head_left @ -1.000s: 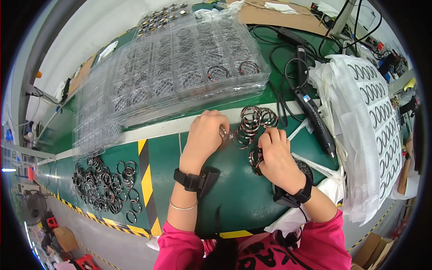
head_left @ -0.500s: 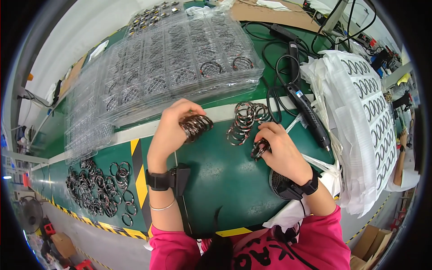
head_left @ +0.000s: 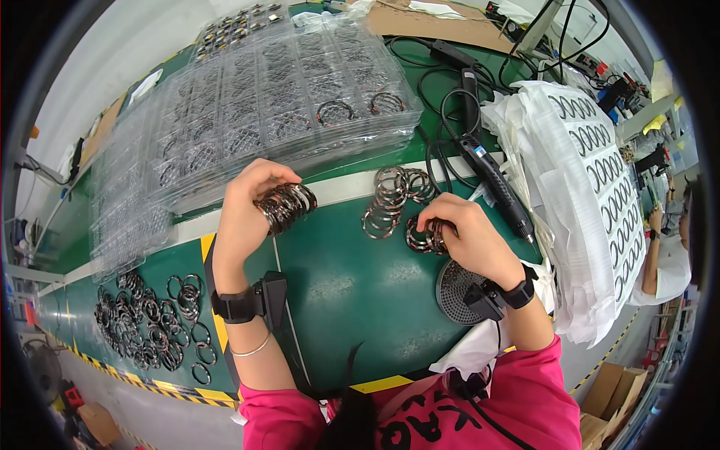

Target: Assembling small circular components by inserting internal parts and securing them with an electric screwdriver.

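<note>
My left hand (head_left: 241,214) is closed round a stack of dark, speckled rings (head_left: 286,208), held over the green work mat in front of the clear trays. To the right, my right hand (head_left: 471,234) pinches a smaller bunch of similar rings (head_left: 424,235), its fingertips on their right side. Whether that bunch rests on the mat I cannot tell. Just beyond it lies a loose group of rings (head_left: 391,187), partly overlapping one another. A large heap of the same rings (head_left: 154,324) is spread on the mat at the left.
Stacked clear compartment trays (head_left: 300,142) stand at the back, some holding rings. A black corded screwdriver-like tool (head_left: 499,184) lies at the right, beside white foam sheets (head_left: 540,195) with rows of rings. A round, perforated black disc (head_left: 454,292) sits under my right wrist. A co-worker (head_left: 671,266) is at far right.
My left hand has moved left with its stack, away from the right hand. The rings in my right hand are more spread out and show more. The whole view has shifted slightly.
</note>
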{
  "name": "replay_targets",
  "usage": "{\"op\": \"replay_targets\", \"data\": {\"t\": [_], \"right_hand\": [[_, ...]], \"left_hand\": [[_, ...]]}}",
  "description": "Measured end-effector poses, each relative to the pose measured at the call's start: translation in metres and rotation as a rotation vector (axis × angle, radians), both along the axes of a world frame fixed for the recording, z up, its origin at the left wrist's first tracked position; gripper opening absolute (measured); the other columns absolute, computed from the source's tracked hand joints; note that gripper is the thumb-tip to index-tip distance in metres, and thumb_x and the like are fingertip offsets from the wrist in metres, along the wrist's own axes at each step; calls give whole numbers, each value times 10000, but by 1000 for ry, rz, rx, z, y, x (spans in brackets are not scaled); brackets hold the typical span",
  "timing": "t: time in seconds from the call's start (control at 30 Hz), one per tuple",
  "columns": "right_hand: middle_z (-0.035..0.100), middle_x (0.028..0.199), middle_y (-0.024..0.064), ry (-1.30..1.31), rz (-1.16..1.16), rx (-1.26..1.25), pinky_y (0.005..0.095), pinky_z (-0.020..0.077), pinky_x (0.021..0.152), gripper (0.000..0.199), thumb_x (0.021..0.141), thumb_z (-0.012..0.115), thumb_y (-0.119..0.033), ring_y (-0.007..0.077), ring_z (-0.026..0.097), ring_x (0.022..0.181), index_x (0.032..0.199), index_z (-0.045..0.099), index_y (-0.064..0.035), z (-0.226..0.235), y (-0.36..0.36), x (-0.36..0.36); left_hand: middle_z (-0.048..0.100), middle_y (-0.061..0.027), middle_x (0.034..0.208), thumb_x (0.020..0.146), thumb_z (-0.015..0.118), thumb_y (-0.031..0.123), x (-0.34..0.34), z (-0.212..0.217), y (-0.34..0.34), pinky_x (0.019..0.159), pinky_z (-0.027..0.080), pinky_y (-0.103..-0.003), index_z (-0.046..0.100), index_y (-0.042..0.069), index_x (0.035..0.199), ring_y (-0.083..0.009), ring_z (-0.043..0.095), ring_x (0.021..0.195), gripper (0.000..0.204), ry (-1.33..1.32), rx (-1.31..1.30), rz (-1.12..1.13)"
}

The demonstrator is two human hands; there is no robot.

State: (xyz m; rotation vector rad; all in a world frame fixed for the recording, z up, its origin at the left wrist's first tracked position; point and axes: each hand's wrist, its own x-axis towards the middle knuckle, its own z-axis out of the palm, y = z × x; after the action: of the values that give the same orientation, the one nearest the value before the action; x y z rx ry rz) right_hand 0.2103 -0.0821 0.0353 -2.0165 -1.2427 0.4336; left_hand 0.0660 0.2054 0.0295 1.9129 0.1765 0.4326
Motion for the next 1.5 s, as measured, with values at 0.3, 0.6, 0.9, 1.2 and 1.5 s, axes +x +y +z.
{"op": "replay_targets", "data": {"t": [0.3, 0.6, 0.9, 1.2, 1.5], "right_hand": [[570, 920, 161, -542, -56, -162, 434, 493, 767, 259, 691, 585, 84, 360, 550, 901, 931, 569, -11, -32, 17, -11], [593, 815, 191, -614, 256, -294, 404, 486, 733, 134, 678, 594, 19, 333, 591, 808, 804, 564, 56, -13, 16, -16], [627, 850, 190, -313, 83, 149, 394, 511, 717, 216, 712, 554, 87, 345, 626, 783, 914, 618, 40, 88, 132, 72], [684, 918, 205, -411, 92, 114, 383, 529, 774, 203, 752, 640, 22, 329, 672, 852, 949, 687, 30, 61, 239, 125], [717, 782, 142, -187, 55, 120, 325, 528, 679, 150, 737, 740, -95, 213, 683, 702, 856, 739, -3, 62, 285, 120]], "left_hand": [[643, -92, 922, 754, 640, -132, 2, 23, 7, 799, 509, -283, 706, -6, 986, -192, 649, 863, 272, -146, 268, 240], [690, -153, 827, 698, 602, -107, 69, 40, 29, 721, 523, -309, 753, 22, 926, -245, 676, 750, 303, -72, 541, 553], [703, -200, 791, 700, 545, -125, 64, 58, 39, 689, 539, -342, 753, 3, 872, -287, 698, 716, 298, 29, 376, 514], [685, -216, 754, 719, 574, -100, 25, 58, 72, 684, 528, -347, 743, -23, 862, -305, 689, 697, 235, 131, 457, 645], [640, -171, 810, 701, 615, -110, 67, 34, 73, 720, 506, -374, 762, 29, 921, -314, 648, 743, 298, -186, 374, 901]]}}
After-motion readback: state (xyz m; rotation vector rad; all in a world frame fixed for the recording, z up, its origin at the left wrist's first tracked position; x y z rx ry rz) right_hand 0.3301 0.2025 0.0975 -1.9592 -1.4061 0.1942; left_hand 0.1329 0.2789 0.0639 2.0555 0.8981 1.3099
